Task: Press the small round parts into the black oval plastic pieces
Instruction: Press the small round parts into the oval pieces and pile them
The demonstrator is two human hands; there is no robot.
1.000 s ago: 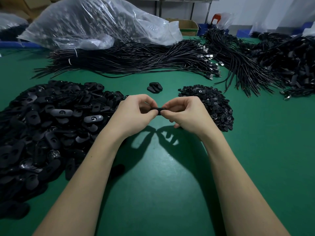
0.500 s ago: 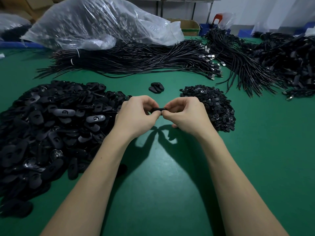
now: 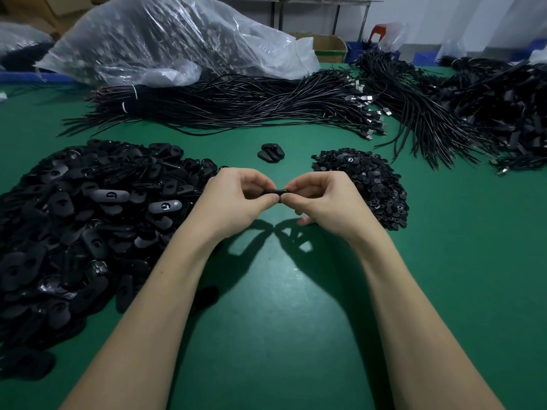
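Left hand (image 3: 236, 199) and right hand (image 3: 322, 202) pinch one black oval piece (image 3: 276, 191) between fingertips. It hangs above the green table (image 3: 296, 321)

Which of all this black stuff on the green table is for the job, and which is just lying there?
For the job:
- black oval piece, pinched by left hand and right hand
- pile of oval pieces
- pile of small round parts
- few oval pieces set apart

Just lying about:
- cable bundles
- clear plastic bag
- cardboard box
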